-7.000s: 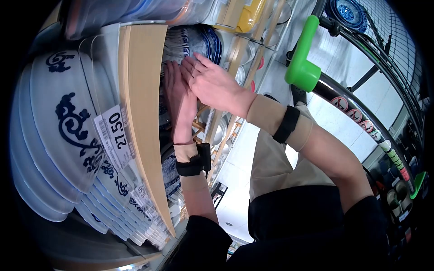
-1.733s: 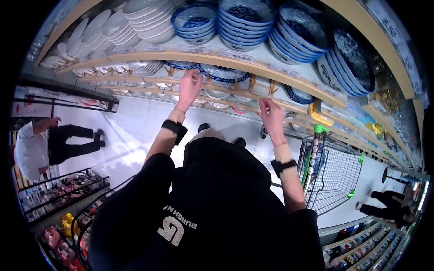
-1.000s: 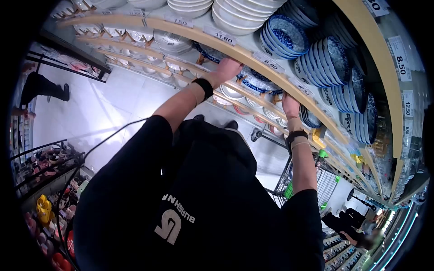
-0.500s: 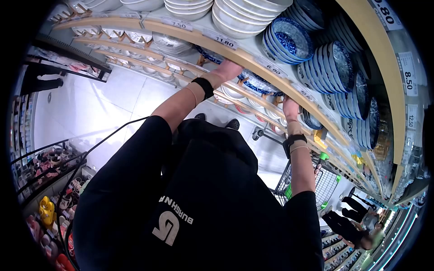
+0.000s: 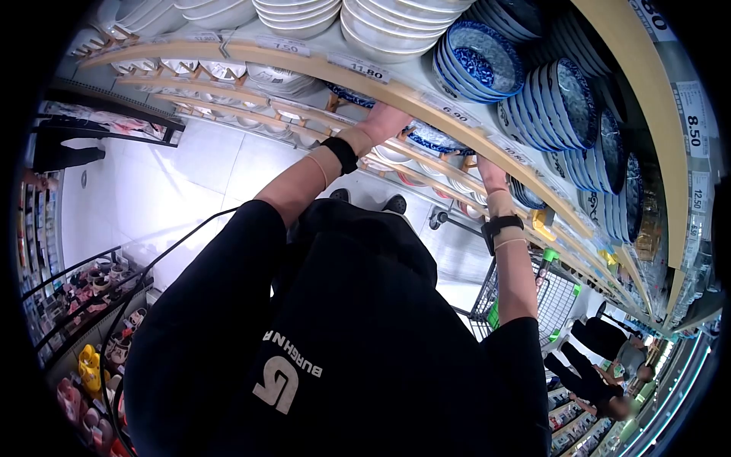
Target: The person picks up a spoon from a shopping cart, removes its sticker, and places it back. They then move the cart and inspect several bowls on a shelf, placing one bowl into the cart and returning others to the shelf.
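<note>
My left hand [image 5: 387,122] reaches under the wooden shelf edge, close to a blue-patterned dish [image 5: 434,139] on the tier below. Its fingers are hidden behind the edge, so I cannot see what they touch. Further right, my right hand [image 5: 492,174] also goes in beneath the same edge, at the other side of that dish. Those fingers are out of sight too. Above the hands, blue-and-white bowls [image 5: 483,61] and white bowls [image 5: 396,30] stand stacked on the upper shelf, with price labels [image 5: 358,67] along its front.
A shopping cart [image 5: 560,293] with green parts stands by the shelves on the right. Other people [image 5: 590,381] are further down that aisle, and another person [image 5: 65,148] is at the far left. Racks of shoes [image 5: 91,365] lie at lower left.
The view has shifted slightly, and the shelf sits a little higher and further left in it. Both hands stay under the shelf edge. People on the right have changed position.
</note>
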The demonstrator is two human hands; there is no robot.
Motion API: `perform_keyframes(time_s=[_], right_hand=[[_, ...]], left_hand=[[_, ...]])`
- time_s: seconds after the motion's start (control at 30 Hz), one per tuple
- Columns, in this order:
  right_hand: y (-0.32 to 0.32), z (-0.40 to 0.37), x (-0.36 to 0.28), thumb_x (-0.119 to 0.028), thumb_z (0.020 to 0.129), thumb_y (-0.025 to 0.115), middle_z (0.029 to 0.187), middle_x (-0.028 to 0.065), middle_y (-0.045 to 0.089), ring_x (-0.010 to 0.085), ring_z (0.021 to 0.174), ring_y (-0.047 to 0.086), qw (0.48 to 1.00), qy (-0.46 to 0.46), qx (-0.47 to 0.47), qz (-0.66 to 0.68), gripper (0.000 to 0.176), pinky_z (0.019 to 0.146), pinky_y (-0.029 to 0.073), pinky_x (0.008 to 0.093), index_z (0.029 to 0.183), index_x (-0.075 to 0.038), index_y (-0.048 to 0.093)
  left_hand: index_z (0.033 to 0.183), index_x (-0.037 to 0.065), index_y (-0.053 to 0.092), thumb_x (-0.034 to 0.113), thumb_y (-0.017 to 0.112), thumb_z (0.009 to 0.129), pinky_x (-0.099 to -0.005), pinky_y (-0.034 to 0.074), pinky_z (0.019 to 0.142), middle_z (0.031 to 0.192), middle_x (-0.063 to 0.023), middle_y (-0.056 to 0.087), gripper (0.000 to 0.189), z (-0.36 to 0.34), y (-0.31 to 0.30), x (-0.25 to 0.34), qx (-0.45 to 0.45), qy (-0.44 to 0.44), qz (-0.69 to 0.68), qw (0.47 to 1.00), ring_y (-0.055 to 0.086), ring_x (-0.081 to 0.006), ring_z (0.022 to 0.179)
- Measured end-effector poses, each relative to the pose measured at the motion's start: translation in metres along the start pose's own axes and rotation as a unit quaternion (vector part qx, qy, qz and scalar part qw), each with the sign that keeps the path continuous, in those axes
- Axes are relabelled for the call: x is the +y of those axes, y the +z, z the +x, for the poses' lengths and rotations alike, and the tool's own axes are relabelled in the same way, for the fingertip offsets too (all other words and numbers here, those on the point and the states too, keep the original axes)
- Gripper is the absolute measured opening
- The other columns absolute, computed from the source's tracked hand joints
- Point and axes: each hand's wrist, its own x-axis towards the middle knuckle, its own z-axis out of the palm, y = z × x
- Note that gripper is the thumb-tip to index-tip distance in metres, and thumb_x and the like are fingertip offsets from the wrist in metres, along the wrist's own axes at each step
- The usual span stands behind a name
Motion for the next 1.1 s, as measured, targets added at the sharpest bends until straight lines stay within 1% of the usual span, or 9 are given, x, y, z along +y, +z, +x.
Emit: perform_keyframes(time_s=[0.2, 0.3, 0.53, 0.63, 0.73, 0.8, 0.83, 0.9, 1.1], right_hand=[[-0.008, 0.007, 0.004, -0.045, 0.102, 0.038, 0.14, 0.0209, 0.056, 0.0408, 0.133, 0.047, 0.994, 0.007, -0.09, -0.06, 0.054, 0.112, 0.035, 0.0479, 0.136, -0.009, 0.059], [-0.001, 0.001, 0.011, -0.048, 0.103, 0.039, 0.13, 0.0221, 0.062, 0.0427, 0.124, 0.055, 1.0, -0.013, -0.008, -0.02, 0.053, 0.104, 0.042, 0.0487, 0.13, -0.007, 0.062], [-0.008, -0.005, 0.004, -0.05, 0.103, 0.038, 0.133, 0.0221, 0.06, 0.0417, 0.128, 0.053, 1.0, 0.001, -0.019, -0.01, 0.055, 0.105, 0.042, 0.0474, 0.132, -0.009, 0.061], [-0.008, -0.004, -0.009, -0.051, 0.103, 0.038, 0.134, 0.0219, 0.06, 0.0414, 0.128, 0.053, 1.0, 0.006, -0.02, 0.007, 0.056, 0.105, 0.042, 0.0471, 0.133, -0.009, 0.06], [-0.01, -0.007, -0.017, -0.051, 0.102, 0.039, 0.135, 0.0217, 0.059, 0.0414, 0.128, 0.052, 0.998, 0.032, -0.043, 0.023, 0.057, 0.106, 0.041, 0.0464, 0.134, -0.008, 0.058], [-0.007, -0.007, -0.018, -0.05, 0.102, 0.039, 0.135, 0.0216, 0.059, 0.0415, 0.128, 0.052, 0.997, 0.048, -0.04, 0.033, 0.056, 0.106, 0.041, 0.046, 0.135, -0.008, 0.057], [-0.007, -0.007, -0.015, -0.049, 0.103, 0.039, 0.135, 0.0218, 0.059, 0.0416, 0.128, 0.052, 0.998, 0.017, -0.035, 0.047, 0.056, 0.106, 0.041, 0.0458, 0.136, -0.007, 0.057], [-0.009, -0.009, -0.011, -0.047, 0.103, 0.039, 0.136, 0.0221, 0.059, 0.0418, 0.129, 0.051, 0.996, -0.048, -0.026, 0.074, 0.055, 0.107, 0.04, 0.0454, 0.136, -0.007, 0.055], [-0.026, -0.011, -0.026, -0.045, 0.104, 0.039, 0.137, 0.0209, 0.058, 0.04, 0.131, 0.05, 0.997, 0.022, -0.064, 0.037, 0.052, 0.109, 0.039, 0.0436, 0.135, -0.007, 0.057]], left_hand=[[0.113, 0.002, 0.063, 0.014, 0.053, 0.091, -0.0479, 0.047, 0.095, 0.116, -0.0255, 0.063, 0.027, 0.0, 0.002, -0.002, 0.001, -0.028, -0.078, 0.997, 0.059, -0.0431, 0.11], [0.113, 0.002, 0.063, 0.013, 0.053, 0.091, -0.0473, 0.047, 0.096, 0.116, -0.0256, 0.063, 0.027, 0.001, 0.0, -0.003, -0.015, -0.033, -0.078, 0.996, 0.058, -0.0429, 0.112], [0.117, 0.003, 0.062, 0.016, 0.052, 0.093, -0.0477, 0.047, 0.097, 0.119, -0.0254, 0.063, 0.029, 0.004, -0.002, -0.001, -0.068, -0.037, -0.064, 0.995, 0.058, -0.0441, 0.112], [0.125, 0.004, 0.06, 0.023, 0.051, 0.096, -0.0472, 0.043, 0.102, 0.127, -0.0256, 0.059, 0.036, 0.005, -0.002, 0.01, -0.129, -0.083, -0.075, 0.985, 0.055, -0.0427, 0.12], [0.11, 0.001, 0.066, 0.025, 0.056, 0.091, -0.0492, 0.046, 0.095, 0.112, -0.0251, 0.065, 0.032, -0.004, -0.019, 0.037, -0.047, -0.072, -0.135, 0.987, 0.06, -0.0423, 0.105], [0.115, 0.002, 0.064, 0.025, 0.054, 0.093, -0.0482, 0.044, 0.099, 0.118, -0.0249, 0.063, 0.033, 0.0, -0.002, 0.037, -0.009, -0.063, -0.155, 0.986, 0.058, -0.0415, 0.111], [0.117, 0.002, 0.064, 0.025, 0.053, 0.094, -0.0478, 0.043, 0.1, 0.121, -0.0248, 0.062, 0.034, 0.002, 0.005, 0.035, 0.011, -0.059, -0.165, 0.984, 0.057, -0.0411, 0.114], [0.12, 0.002, 0.062, 0.026, 0.052, 0.095, -0.0466, 0.043, 0.102, 0.124, -0.0242, 0.061, 0.036, 0.008, 0.015, 0.027, -0.016, -0.065, -0.178, 0.982, 0.056, -0.0405, 0.116], [0.12, 0.001, 0.062, 0.026, 0.05, 0.096, -0.0463, 0.043, 0.103, 0.125, -0.0246, 0.061, 0.036, 0.017, 0.029, 0.018, -0.015, -0.085, -0.165, 0.982, 0.056, -0.0407, 0.117]])
